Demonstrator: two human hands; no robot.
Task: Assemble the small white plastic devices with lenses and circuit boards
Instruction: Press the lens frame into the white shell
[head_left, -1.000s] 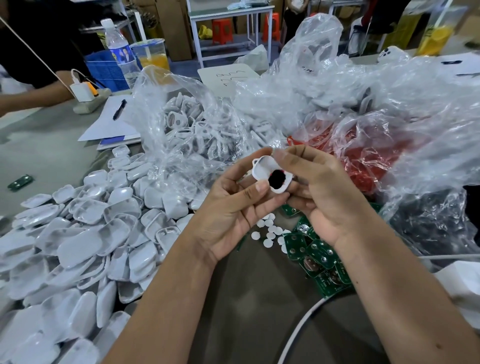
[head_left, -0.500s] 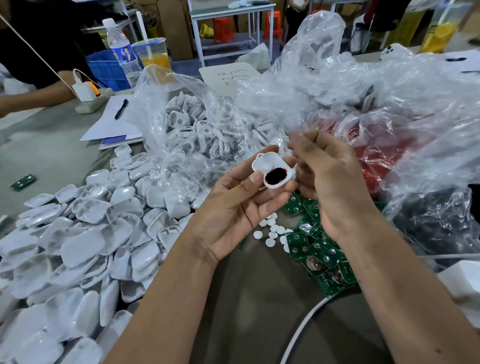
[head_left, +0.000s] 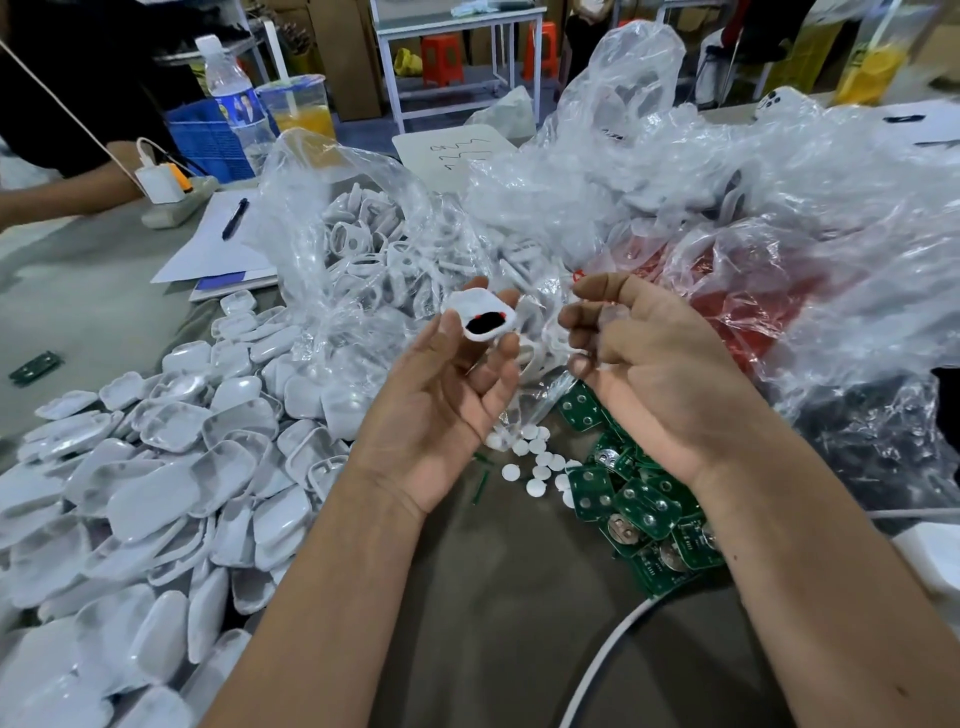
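My left hand (head_left: 441, 400) holds a small white plastic shell (head_left: 483, 315) at its fingertips, hollow side up, with a dark piece and a bit of red inside. My right hand (head_left: 639, 364) hovers just to the right of it, apart from the shell, fingers loosely curled; whether it holds anything small I cannot tell. Below the hands lie several white round lenses (head_left: 530, 457) and a heap of green circuit boards (head_left: 644, 509) on the grey table.
A big pile of white shells (head_left: 156, 467) covers the left of the table. Clear plastic bags (head_left: 374, 249) with more white parts stand behind, and a red-tinted bag (head_left: 753, 291) lies at right. A notepad with pen (head_left: 218, 244), bottle, cup and another person's arm are at far left.
My right hand has let go of the shell and drawn back to the right. My left hand has lifted the shell slightly and holds it alone.
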